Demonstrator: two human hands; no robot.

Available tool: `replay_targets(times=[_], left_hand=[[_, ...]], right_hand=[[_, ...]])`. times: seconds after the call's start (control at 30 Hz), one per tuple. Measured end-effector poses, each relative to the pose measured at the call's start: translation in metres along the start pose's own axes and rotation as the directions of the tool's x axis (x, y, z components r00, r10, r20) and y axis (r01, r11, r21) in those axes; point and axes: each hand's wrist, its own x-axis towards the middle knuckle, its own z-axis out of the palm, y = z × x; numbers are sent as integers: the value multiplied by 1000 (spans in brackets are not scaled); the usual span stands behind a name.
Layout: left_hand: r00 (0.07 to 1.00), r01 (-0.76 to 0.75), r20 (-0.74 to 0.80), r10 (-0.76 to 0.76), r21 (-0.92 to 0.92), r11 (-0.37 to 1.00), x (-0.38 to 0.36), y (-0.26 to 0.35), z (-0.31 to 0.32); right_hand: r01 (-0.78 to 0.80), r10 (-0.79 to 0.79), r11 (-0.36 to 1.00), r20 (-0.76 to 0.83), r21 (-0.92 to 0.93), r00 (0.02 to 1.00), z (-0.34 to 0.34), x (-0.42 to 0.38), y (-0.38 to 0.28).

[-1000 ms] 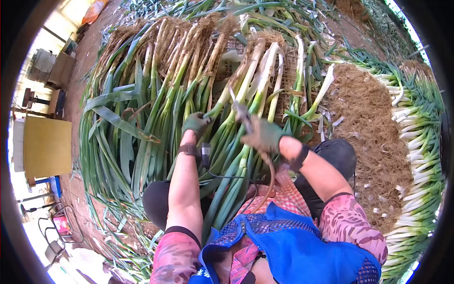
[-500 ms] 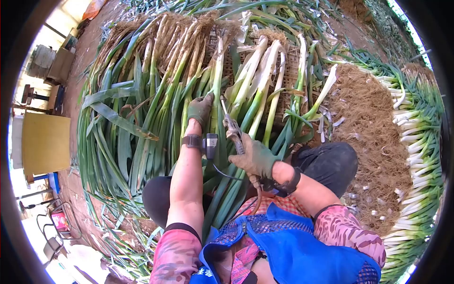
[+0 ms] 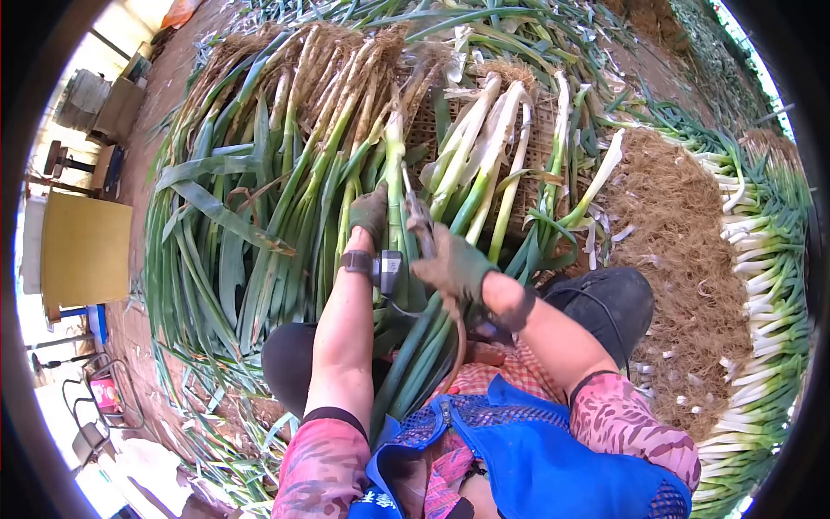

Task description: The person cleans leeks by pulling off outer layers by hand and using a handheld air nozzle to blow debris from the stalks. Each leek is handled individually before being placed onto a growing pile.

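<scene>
A: Right hand status?
B: The right hand (image 3: 451,262), gloved, was clenched round the body of the nozzle gun (image 3: 419,221). The hose (image 3: 458,337) ran from below the hand toward the person's lap.
A: Left?
B: The left hand (image 3: 369,212), also gloved, had its fingers against the leek stalk (image 3: 394,173). Whether they closed round it, B could not tell.
A: Where was that stalk?
B: Ahead of the person, roughly upright in the view, root end away from the body. It lay between the big leek pile (image 3: 251,225) on the left and some pale stalks (image 3: 462,143) on the right.
A: Nozzle position?
B: Thin tip pointed away from the body, just right of the stalk. Contact unclear.
A: Around the wrists?
B: A dark watch (image 3: 356,261) sat on the left wrist, a small box device (image 3: 391,270) right beside it. A dark band (image 3: 519,310) was on the right wrist.
A: Surroundings?
B: Woven mat (image 3: 534,143) showed under the pale stalks. A heap of brown roots (image 3: 683,259) lay to the right, with a long row of white-ended leeks (image 3: 756,298) past it. A yellow panel (image 3: 86,251) stood far left. The person wore a blue vest (image 3: 536,445).
</scene>
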Motion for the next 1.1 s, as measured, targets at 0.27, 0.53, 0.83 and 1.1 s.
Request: replay_targets(times=[0.27,0.53,0.83,1.1], left_hand=[[896,378,379,-234,-369,849,-24,4,-8],[824,487,531,-199,-485,726,-12,-12,-6],[972,171,186,-144,-136,976,-23,-5,-10],[906,72,422,34,-232,970,-67,31,-6]], right_hand=[[-103,113,991,119,-85,987,-34,68,-52],[-110,139,959,95,-260,986,-18,-24,-25],[-155,186,975,197,-161,963,-22,-11,-42],[-143,143,983,-11,-115,990,-32,-2,-8]])
